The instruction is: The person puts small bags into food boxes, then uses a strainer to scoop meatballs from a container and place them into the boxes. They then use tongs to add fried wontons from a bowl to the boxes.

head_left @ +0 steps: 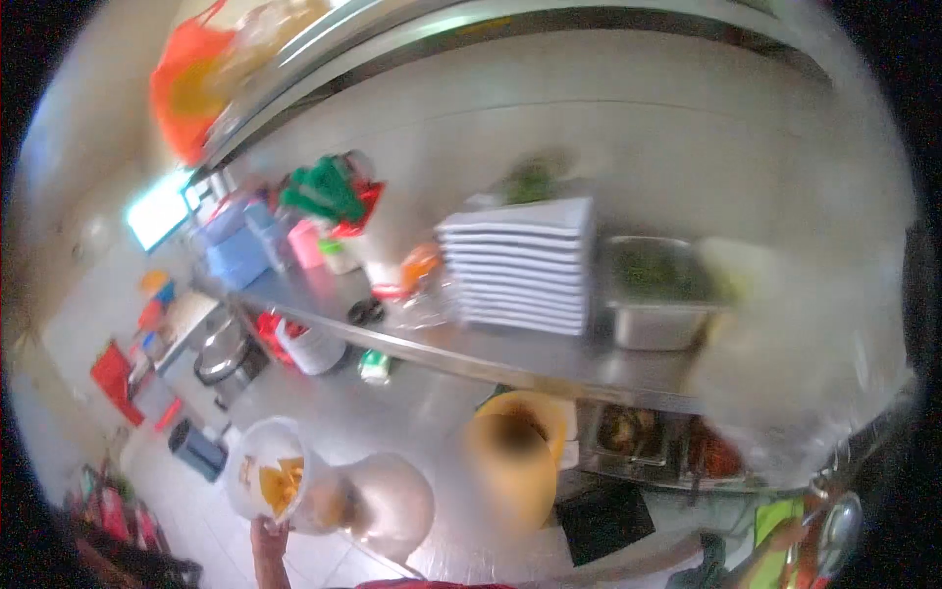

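My left hand [267, 538] is closed round the bottom of a white bowl [257, 461], gripping it from beneath. The bowl sits straight above my fingers, low on the left of my view, with yellow pieces [283, 483] lying in it. It is round, so it has no long axis to speak of; its mouth is tipped toward me. My right hand I cannot find anywhere in view, so the left is the only one on the bowl. Just right of the bowl, nearly touching it, is a pale round shape [392, 503] too blurred to name, and beyond that a yellow tub [554, 412]. Above and further off runs a steel shelf [530, 358] carrying a stack of white square plates [520, 267] and a steel pan [655, 329] of greens – all well apart from my grip. A white cup [312, 346] stands under the shelf's edge – up and a little right of the bowl
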### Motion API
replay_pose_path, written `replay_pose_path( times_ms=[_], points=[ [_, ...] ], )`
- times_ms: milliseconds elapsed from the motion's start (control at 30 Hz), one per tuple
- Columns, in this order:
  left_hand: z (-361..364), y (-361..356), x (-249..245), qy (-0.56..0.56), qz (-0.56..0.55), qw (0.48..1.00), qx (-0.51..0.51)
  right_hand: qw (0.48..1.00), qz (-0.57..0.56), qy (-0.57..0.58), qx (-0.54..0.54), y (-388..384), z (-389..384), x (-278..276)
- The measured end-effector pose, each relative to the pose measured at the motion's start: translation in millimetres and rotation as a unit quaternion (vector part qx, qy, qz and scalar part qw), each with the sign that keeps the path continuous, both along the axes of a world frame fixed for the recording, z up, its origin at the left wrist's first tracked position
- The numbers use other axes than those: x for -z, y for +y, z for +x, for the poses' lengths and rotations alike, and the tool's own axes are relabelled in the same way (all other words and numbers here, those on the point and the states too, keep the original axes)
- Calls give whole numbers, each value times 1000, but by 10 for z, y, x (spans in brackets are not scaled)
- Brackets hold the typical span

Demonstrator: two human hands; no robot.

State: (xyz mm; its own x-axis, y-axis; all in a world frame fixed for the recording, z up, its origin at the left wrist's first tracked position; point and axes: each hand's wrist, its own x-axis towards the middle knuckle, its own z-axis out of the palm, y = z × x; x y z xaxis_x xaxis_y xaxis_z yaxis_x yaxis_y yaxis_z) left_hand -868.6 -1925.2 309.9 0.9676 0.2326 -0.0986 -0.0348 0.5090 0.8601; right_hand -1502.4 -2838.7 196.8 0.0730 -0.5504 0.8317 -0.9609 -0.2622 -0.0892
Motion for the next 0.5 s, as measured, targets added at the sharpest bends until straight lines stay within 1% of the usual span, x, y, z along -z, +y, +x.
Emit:
replay_pose_path(
  times_ms=[33,67,100,133,167,200,233,267,300,367,400,467,500],
  points=[
    [49,824,312,34,41,999,-10,998,-1,-55,-13,615,140,-266],
    [96,1179,601,69,84,994,-19,995,2,-99,-25,959,420,-492],
    [42,1379,681,77,75,994,-37,990,7,-134,-44,1311,734,-700],
    [91,1533,730,97,-27,995,-16,984,10,-167,-68,1643,1072,-874],
    [67,1638,585,112,-127,986,5,976,18,-198,-91,1987,1363,-1040],
    [-5,1604,302,111,-137,984,-13,967,28,-225,-117,2307,1690,-1186],
    [-96,1420,-63,114,-116,985,-48,957,44,-248,-147,2645,2004,-1290],
    [-252,1480,-55,118,-95,985,-81,945,54,-269,-175,3012,2271,-1299],
    [-309,1670,91,122,-102,982,-100,933,70,-285,-208,3349,2587,-1358],
    [-169,2178,430,138,-115,974,-139,908,100,-306,-267,4068,3231,-1396],
    [-160,2344,495,140,-121,970,-155,892,117,-318,-298,4406,3563,-1405],
    [-163,2690,642,180,-94,964,-169,862,148,-329,-356,4989,4200,-1429],
    [-166,3074,938,137,9,980,-146,847,159,-332,-384,5381,4461,-1459]
  ],
)
